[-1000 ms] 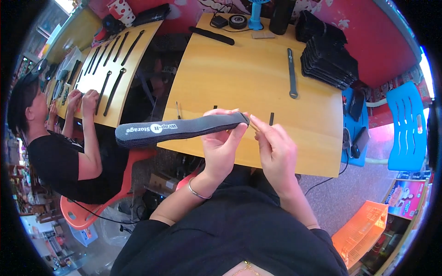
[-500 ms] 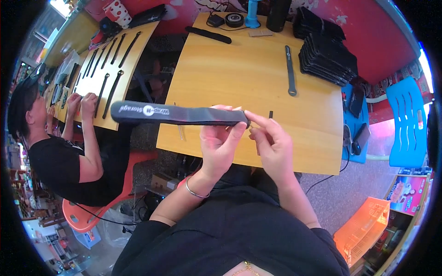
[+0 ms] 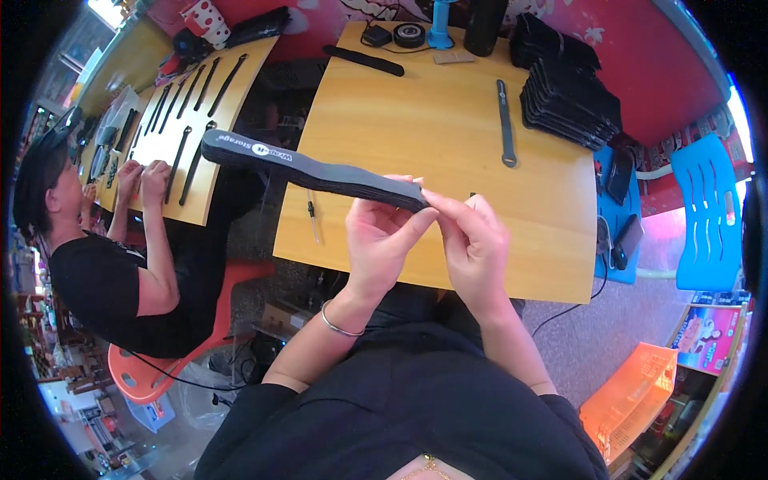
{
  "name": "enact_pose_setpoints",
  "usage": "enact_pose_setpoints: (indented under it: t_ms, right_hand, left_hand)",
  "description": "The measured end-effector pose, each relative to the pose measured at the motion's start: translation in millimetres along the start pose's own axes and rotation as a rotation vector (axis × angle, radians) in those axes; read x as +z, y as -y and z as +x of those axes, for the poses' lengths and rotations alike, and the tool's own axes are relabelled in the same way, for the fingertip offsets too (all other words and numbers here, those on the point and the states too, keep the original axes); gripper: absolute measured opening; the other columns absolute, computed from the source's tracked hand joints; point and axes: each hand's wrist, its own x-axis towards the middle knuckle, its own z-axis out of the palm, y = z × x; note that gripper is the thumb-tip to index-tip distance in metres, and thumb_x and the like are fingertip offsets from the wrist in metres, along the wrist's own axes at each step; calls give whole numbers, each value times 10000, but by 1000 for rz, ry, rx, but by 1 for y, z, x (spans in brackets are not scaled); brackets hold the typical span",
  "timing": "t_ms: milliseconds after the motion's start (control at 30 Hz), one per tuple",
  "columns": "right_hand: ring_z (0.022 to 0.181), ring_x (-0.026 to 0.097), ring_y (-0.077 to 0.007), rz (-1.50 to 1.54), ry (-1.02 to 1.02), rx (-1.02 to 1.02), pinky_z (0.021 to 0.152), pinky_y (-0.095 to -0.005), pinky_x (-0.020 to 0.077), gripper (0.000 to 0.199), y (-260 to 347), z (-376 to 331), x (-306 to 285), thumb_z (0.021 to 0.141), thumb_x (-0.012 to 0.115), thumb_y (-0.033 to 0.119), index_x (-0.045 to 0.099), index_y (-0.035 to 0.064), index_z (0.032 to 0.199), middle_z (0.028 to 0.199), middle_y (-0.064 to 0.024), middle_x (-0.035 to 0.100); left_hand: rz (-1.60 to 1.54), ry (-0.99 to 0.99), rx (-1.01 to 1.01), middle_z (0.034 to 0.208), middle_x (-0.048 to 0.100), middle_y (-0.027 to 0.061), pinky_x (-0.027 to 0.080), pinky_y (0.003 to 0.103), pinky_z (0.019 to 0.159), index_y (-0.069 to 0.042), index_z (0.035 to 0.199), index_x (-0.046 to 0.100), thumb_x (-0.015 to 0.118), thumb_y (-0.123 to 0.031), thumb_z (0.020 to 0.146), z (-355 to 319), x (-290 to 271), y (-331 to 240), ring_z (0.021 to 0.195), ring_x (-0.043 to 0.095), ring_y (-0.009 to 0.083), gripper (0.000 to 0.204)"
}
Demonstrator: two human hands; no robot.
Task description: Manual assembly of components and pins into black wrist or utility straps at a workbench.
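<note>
A flat bundle of dark grey and black fabric straps [image 3: 320, 171], with pale lettering near its rounded far end, stretches left and slightly upward over the table. My left hand [image 3: 378, 248] is closed around its near end, thumb below. My right hand [image 3: 478, 252] pinches the tip of that same end; its curled fingers hide whatever else is there. Under the bundle, a thin tool with a dark handle and metal shaft [image 3: 313, 216] lies on the table. A single grey strap [image 3: 506, 124] rests farther right, and a black strap [image 3: 364, 60] lies at the far left.
Black flat packages [image 3: 570, 104] are stacked at the wooden table's [image 3: 400, 120] back right, near a blue stand [image 3: 440, 24] and a tape roll [image 3: 409, 34]. Blue chairs [image 3: 708, 212] stand right. At the left, a co-worker [image 3: 104, 272] sits at another table with several straps [image 3: 228, 84].
The bundle's far end has swung upward, so the bundle now slopes down toward my hands. More of the thin tool shows beneath it. Both hands stay nearly in place.
</note>
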Motion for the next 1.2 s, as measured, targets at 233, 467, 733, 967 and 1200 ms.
enact_pose_setpoints:
  t_ms: [233,467,733,967,1200]
  right_hand:
    - [505,435,-142,-178,-38,-64,453,-289,366,299,-5,2,-1,745,681,-29,702,145,987,629,-36,416]
    - [511,466,-159,-166,35,-21,457,-301,376,281,-1,1,-1,748,681,-13,702,146,979,637,-48,433]
    - [539,498,-164,-164,-11,-59,480,-303,397,306,-7,4,-4,726,678,-32,703,141,977,644,-52,461]
    - [529,479,-164,-215,128,-136,465,-291,378,314,-10,12,-14,719,694,-5,701,153,991,640,-56,456]
    - [527,448,-145,74,360,56,477,-258,368,321,-12,8,-22,710,762,139,675,104,1018,738,-34,529]
  left_hand:
    - [-16,-10,-181,1060,603,79,475,276,884,8,1125,528,667,70,789,1,-14,4,1004,586,142,368]
    - [6,93,-229,1072,607,88,477,291,899,16,1136,528,663,54,798,8,-19,-7,1025,581,151,365]
    - [100,96,-240,988,635,99,529,282,827,57,1103,551,658,39,805,7,-17,-11,917,626,155,317]
    - [42,156,-380,972,637,89,533,284,805,41,1068,559,614,27,834,7,-32,-20,890,628,150,241]
    - [12,179,-438,944,618,78,504,234,643,-6,1087,487,527,-56,908,-3,-22,-20,799,579,97,190]
